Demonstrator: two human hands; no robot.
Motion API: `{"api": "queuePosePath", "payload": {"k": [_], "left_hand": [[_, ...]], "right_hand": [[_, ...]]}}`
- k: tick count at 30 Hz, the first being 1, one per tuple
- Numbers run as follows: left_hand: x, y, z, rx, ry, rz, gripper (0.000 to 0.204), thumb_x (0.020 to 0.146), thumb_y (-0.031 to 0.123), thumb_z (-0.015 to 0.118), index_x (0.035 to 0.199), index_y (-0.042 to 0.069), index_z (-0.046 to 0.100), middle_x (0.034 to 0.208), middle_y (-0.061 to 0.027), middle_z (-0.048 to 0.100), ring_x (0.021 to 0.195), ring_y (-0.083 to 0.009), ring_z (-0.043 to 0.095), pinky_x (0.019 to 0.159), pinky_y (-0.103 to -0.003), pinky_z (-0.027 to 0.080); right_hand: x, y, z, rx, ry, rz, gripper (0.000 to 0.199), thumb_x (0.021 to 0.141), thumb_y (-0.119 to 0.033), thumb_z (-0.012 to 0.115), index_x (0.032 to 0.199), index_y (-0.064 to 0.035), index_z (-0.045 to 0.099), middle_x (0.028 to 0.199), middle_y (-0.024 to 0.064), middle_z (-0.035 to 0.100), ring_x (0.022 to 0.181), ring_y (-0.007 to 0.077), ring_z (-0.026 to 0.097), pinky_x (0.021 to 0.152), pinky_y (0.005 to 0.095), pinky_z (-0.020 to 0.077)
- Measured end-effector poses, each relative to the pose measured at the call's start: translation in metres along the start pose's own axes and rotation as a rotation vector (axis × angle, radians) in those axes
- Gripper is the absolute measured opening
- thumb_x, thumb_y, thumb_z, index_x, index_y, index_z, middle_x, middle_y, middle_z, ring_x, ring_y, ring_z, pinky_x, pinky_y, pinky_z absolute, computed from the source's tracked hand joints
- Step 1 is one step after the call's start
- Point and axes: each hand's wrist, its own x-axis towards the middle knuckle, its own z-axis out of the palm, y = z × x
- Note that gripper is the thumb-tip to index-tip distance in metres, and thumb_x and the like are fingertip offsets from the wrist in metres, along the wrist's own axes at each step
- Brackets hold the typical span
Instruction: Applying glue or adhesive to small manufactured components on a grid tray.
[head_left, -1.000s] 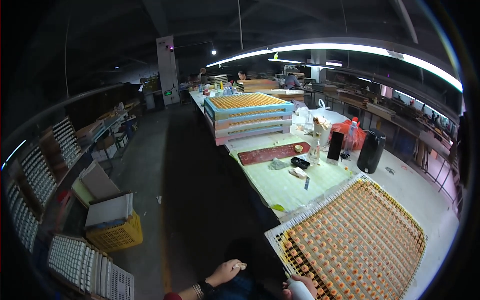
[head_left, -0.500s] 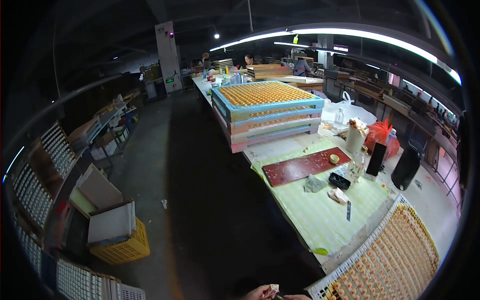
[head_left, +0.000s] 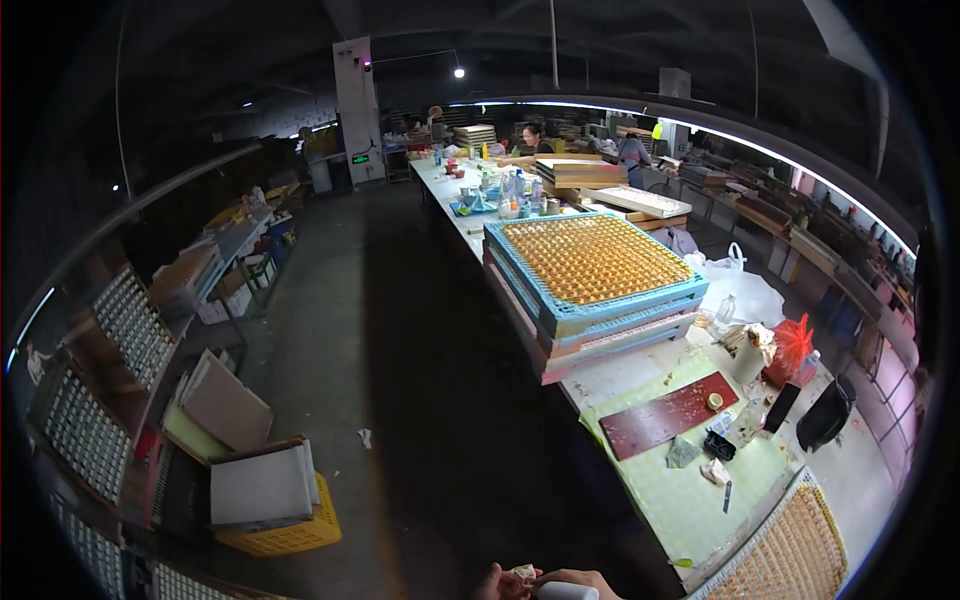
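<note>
At the lower edge, my left hand (head_left: 494,584) is closed around a crumpled white tissue (head_left: 523,572). Close beside it is my right hand (head_left: 592,578), its fingers bent and touching a smooth white cylindrical thing (head_left: 567,592), which the picture's edge cuts off. Both hands are in front of the table's near side. To their right, a white-edged tray (head_left: 785,540) bears rows of small tan pieces and leans at the table's near end. On a pale green cloth (head_left: 690,510) are a dark red board (head_left: 668,415), a small black tray (head_left: 718,445) and another crumpled tissue (head_left: 715,472).
A stack of blue and pink trays (head_left: 600,322) with golden domed pieces stands on the table. Beyond the board are a red plastic bag (head_left: 793,345) and a black upright slab (head_left: 781,408). A yellow crate (head_left: 290,535) sits on the floor at left. A co-worker (head_left: 530,140) is far back.
The view has tilted and shifted, so the table and trays appear lower and further right. The white cylindrical thing now shows at my right hand; my left hand still holds the tissue.
</note>
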Motion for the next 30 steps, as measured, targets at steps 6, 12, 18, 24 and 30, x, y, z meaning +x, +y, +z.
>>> {"api": "queuePosePath", "payload": {"k": [6,12,18,24,30], "left_hand": [[-0.006,0.041,0.008,0.002,0.199,0.135,0.043,0.091,0.042,0.029,0.09,0.008,0.055,0.071,-0.0024,0.054,0.065,-0.0141,0.052,0.062,-0.028,0.046],[0.026,0.098,-0.009,0.122,-0.145,0.114,0.039,0.092,0.038,0.029,0.098,0.007,0.052,0.092,-0.0054,0.056,0.087,-0.0186,0.054,0.076,-0.033,0.045],[0.081,0.148,0.052,0.224,0.171,0.313,0.03,0.09,0.028,0.04,0.1,0.003,0.052,0.091,-0.01,0.056,0.084,-0.0201,0.055,0.075,-0.034,0.047],[0.181,0.247,0.035,0.563,0.214,0.373,0.025,0.087,0.024,0.049,0.1,0.003,0.053,0.084,-0.0037,0.057,0.076,-0.0141,0.057,0.068,-0.025,0.048],[0.259,0.335,0.027,0.721,0.132,0.443,0.02,0.087,0.019,0.05,0.099,0.003,0.053,0.084,-0.0027,0.057,0.077,-0.0125,0.056,0.07,-0.025,0.048]], "right_hand": [[0.059,-0.004,0.009,-0.303,-0.164,-0.318,0.036,0.067,-0.027,0.07,0.09,-0.0043,0.056,0.082,0.0131,0.059,0.072,0.0287,0.059,0.063,0.0341,0.0481],[0.121,-0.001,0.005,-0.326,-0.204,-0.428,0.033,0.067,-0.025,0.07,0.089,-0.0052,0.056,0.079,0.0118,0.059,0.071,0.028,0.059,0.063,0.0335,0.0479],[0.226,0.007,-0.026,-0.445,-0.374,-0.406,0.037,0.075,-0.026,0.063,0.105,-0.0072,0.053,0.098,0.0116,0.059,0.085,0.0271,0.061,0.073,0.0329,0.0506],[0.353,-0.009,-0.065,-0.358,-0.396,-0.458,0.036,0.075,-0.026,0.064,0.105,-0.0084,0.053,0.1,0.011,0.059,0.086,0.0256,0.061,0.075,0.0324,0.0499],[0.479,-0.015,-0.083,-0.095,-0.488,-0.305,0.037,0.076,-0.026,0.064,0.106,-0.0082,0.054,0.102,0.0101,0.059,0.092,0.0239,0.059,0.082,0.0343,0.0467]]}}
